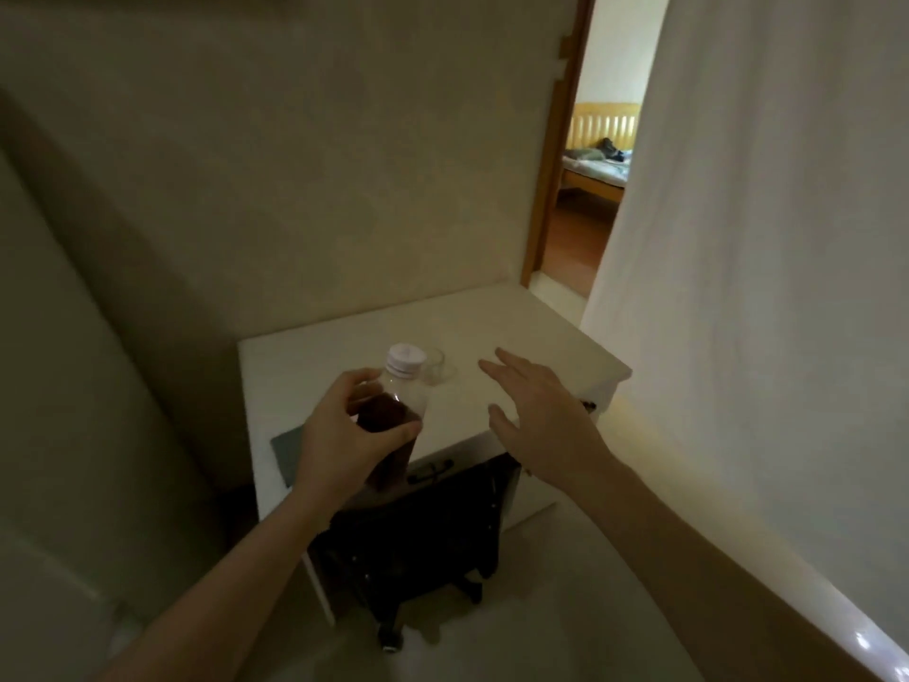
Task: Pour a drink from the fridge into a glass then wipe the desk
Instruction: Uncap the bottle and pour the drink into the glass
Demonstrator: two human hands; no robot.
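Left hand (344, 445) gripping capped bottle (393, 411) of dark drink over desk (315, 356), right hand (541, 420) spread wide, empty, near glass (435, 366).

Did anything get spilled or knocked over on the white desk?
No spill shows. The bottle is capped, held in the left hand. The glass stands upright and looks empty. The right hand hovers open. The desk looks dry, though the light is dim.

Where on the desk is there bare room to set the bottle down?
Bare top lies behind and right of the glass, out to the far edge of the desk, under the open right hand. The near-left is crowded: a grey cloth, the left hand gripping the bottle.
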